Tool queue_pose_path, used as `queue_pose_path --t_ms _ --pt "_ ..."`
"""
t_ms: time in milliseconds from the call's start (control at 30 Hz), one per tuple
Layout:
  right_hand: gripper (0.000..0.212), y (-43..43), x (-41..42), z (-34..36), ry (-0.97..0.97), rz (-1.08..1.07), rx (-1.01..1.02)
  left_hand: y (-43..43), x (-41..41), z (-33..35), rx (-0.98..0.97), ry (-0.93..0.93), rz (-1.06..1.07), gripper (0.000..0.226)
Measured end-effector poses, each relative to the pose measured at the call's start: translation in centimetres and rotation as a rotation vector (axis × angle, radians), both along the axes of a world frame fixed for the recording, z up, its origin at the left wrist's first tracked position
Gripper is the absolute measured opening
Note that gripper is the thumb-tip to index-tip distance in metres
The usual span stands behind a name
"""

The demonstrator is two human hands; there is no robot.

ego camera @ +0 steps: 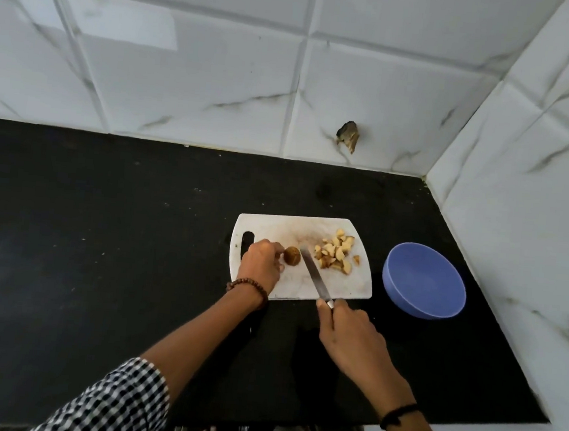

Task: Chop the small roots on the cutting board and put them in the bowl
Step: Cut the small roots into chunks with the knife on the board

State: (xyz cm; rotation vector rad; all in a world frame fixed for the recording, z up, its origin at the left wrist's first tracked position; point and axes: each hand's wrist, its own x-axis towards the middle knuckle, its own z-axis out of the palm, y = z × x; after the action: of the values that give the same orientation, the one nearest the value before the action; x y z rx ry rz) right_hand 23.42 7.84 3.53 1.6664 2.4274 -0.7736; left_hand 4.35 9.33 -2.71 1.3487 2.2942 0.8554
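Grip state: my left hand (261, 265) pinches small round brown root (291, 255); my right hand (351, 334) holds long steel knife (314, 274), blade tip just right of root.

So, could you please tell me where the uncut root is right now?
In the head view, the uncut root lies left of centre on the cutting board, between the left hand holding it and the knife blade.

Probably a home kitchen: black countertop (102, 233), marble-look wall tiles (184, 86).
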Motion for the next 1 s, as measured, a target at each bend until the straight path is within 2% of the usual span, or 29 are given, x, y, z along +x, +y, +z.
queue_pose_path --t_ms 100,233,300,367,533,667,767,867,1000 --pt "0.035 0.6 -0.3 0.0 0.025 -0.025 0.006 0.0 0.4 -0.2 -0.012 0.002 0.02 0.028" --pt "0.035 1.4 -0.6 -0.2 0.044 -0.032 0.038 0.1 1.3 -0.1 0.003 -0.266 0.07 0.047" --pt "0.036 1.8 -0.9 -0.3 0.058 -0.028 0.038 0.0 1.4 -0.1 0.012 -0.342 0.1 0.055" --pt "0.036 2.3 -1.2 -0.6 0.072 -0.023 0.037 0.1 1.1 -0.1 0.022 -0.328 0.106 0.057" --pt "0.037 3.6 -1.9 -1.2 0.104 -0.037 0.034 0.7 -0.2 0.7 0.013 -0.083 -0.078 0.059" --pt "0.037 4.4 -2.3 -1.6 0.131 -0.05 0.013 2.1 -0.7 1.0 -0.05 0.025 -0.207 0.047" --pt "0.038 4.9 -2.4 -1.8 0.135 -0.049 -0.001 2.8 -0.6 0.7 -0.031 0.004 -0.117 0.045" --pt "0.039 5.1 -2.5 -2.2 0.148 -0.048 -0.012 2.9 -1.0 0.4 -0.005 -0.133 -0.052 0.049" --pt "0.03 5.9 -3.3 -3.0 0.252 -0.081 -0.039 2.4 -2.1 0.4 -0.002 -0.23 -0.1 0.047"
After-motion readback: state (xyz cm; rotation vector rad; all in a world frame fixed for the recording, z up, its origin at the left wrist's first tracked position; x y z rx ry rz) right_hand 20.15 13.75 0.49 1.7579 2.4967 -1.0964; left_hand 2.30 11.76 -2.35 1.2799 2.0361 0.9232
